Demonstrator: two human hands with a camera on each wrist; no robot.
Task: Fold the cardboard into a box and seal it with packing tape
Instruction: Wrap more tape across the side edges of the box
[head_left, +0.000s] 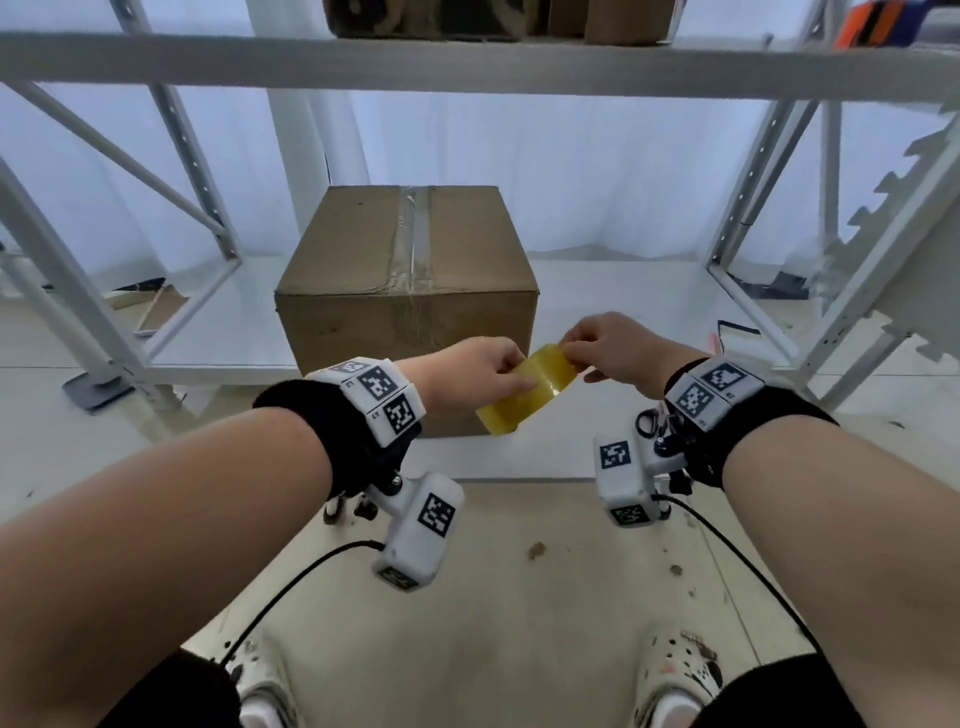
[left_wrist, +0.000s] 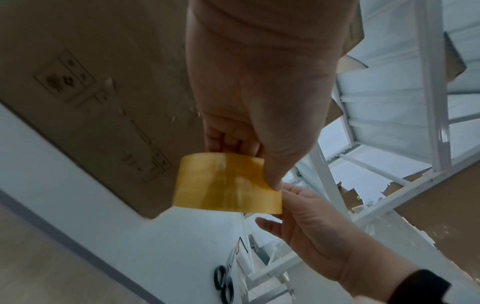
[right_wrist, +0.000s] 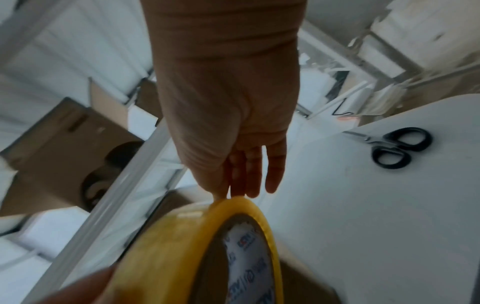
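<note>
A closed cardboard box stands on the white table, with clear tape along its top seam. In front of it my left hand grips a yellow roll of packing tape, fingers curled round its band. My right hand pinches the roll's upper rim with its fingertips. In the left wrist view the left hand holds the tape roll from above and the right hand meets its lower corner. The right wrist view shows the right hand's fingertips on the tape roll.
Black-handled scissors lie on the table to the right, also seen as scissors in the left wrist view. White metal rack posts flank the box, and a shelf beam crosses overhead with boxes on it.
</note>
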